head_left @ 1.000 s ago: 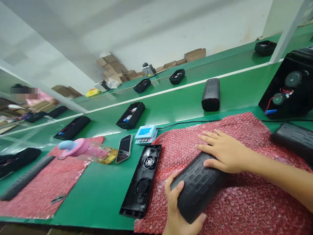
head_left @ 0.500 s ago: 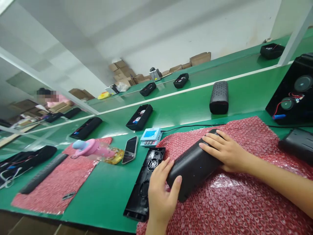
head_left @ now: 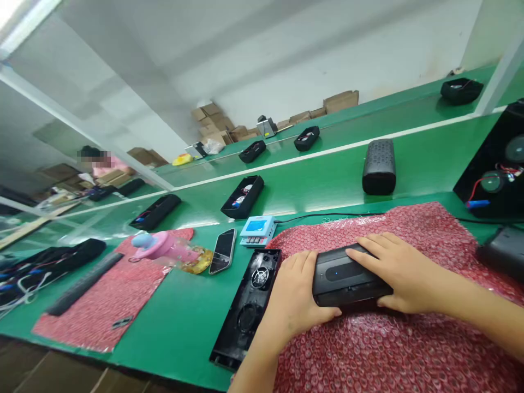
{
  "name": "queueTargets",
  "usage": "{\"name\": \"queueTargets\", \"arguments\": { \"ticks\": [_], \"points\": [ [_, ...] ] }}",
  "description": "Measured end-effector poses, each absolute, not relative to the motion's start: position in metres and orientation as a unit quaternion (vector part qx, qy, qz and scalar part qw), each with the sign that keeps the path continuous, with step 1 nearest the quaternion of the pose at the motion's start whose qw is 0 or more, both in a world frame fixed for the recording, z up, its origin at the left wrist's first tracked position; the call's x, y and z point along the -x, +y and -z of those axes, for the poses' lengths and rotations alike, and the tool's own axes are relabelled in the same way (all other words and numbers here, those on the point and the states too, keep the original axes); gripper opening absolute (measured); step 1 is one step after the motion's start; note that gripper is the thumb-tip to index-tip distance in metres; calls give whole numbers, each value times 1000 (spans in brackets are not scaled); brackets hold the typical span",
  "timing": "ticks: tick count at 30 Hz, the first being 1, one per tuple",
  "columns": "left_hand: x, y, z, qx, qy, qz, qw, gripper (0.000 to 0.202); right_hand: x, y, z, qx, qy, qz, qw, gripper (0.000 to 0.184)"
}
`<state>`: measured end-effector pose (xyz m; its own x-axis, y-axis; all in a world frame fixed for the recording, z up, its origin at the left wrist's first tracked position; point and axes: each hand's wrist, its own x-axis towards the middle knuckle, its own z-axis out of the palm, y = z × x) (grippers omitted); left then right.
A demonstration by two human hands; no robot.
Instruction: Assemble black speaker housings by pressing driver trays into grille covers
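Note:
A black speaker [head_left: 341,273] with a small lit blue dot lies on the red bubble wrap [head_left: 393,360] in front of me. My left hand [head_left: 297,289] grips its left end, thumb along the near side. Around the right end is my right hand [head_left: 388,267], with fingers over the top and thumb at the near edge. Just left of my left hand, an open black speaker shell [head_left: 245,311] with round grilles rests on the green table [head_left: 176,327]. Beyond it stands a light blue device [head_left: 257,230] with a screen and a cable.
A phone [head_left: 223,250] and a pink-lidded bottle [head_left: 176,251] lie to the left, near a second bubble wrap sheet [head_left: 90,316]. Open speaker housings [head_left: 243,197] and an upright speaker [head_left: 380,166] stand on the green surface behind. Far left is another person [head_left: 108,164].
Both hands have turned the speaker from a slant to nearly level and rolled it, so the strip with the blue dot faces up. My view has shifted slightly.

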<state>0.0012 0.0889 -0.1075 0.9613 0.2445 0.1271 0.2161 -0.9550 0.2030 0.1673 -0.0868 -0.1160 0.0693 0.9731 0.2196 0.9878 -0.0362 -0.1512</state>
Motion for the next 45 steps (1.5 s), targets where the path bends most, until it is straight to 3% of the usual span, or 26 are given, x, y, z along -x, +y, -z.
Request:
{"name": "queueTargets", "arguments": {
  "ticks": [5,10,20,26,30,36,45],
  "points": [
    [-7,94,101,-982,123,-59,131,93,-180,-94,119,700,-699,-5,146,67],
    [-4,93,106,-979,124,-81,137,94,-177,-94,119,705,-695,-3,141,67],
    [-1,92,107,-976,123,-100,150,93,-178,-99,126,691,-711,63,119,69],
    [2,91,111,-974,122,-118,151,94,-158,-89,123,698,-703,118,73,83],
    [4,90,112,-973,122,-126,151,93,-148,-84,126,697,-693,159,89,72],
    [6,91,114,-970,118,-132,164,91,-153,-85,129,659,-722,206,41,70],
    [7,92,116,-973,116,-122,156,92,-153,-79,125,634,-729,255,36,66]
  ]
}}
